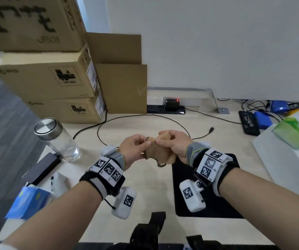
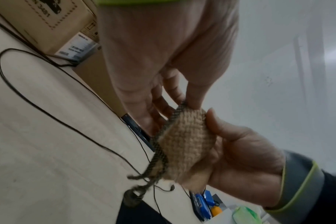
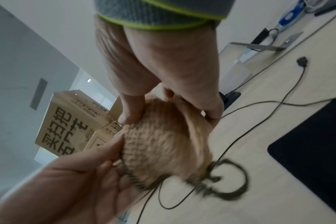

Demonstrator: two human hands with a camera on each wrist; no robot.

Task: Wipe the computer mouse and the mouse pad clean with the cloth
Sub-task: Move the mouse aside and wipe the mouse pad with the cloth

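Both hands, left hand [image 1: 134, 148] and right hand [image 1: 174, 144], pinch the cloth [image 1: 158, 152] above the desk; the mouse pad [image 1: 235, 201] lies below, nearer the right.

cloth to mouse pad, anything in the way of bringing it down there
Nothing visible blocks it. Both the left hand and the right hand hold the cloth above the desk, and the black mouse pad lies just below and right, its visible surface bare. No mouse shows.
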